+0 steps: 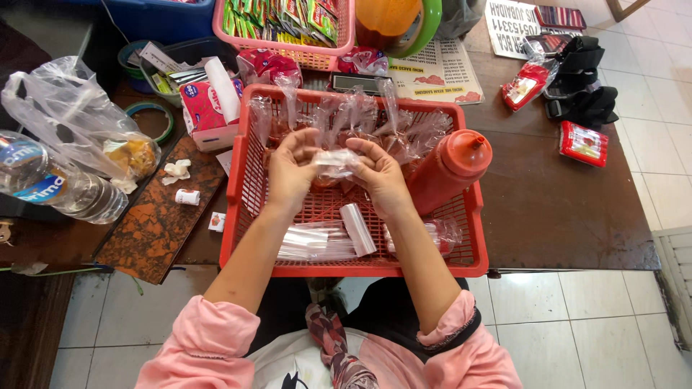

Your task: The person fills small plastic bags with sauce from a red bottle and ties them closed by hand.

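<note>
red basket [245,180] on table | small clear bag [335,162] between both hands | left hand [290,169], right hand [380,176] grip clamped on it

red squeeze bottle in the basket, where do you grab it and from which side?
Grip the squeeze bottle around its wide ribbed body, coming from above. It lies tilted in the right rear corner of the red basket, nozzle pointing up and away toward the wall, so the wall blocks its right side. The nozzle end is too narrow. Both hands, left hand and right hand, hold a small clear bag.
</note>
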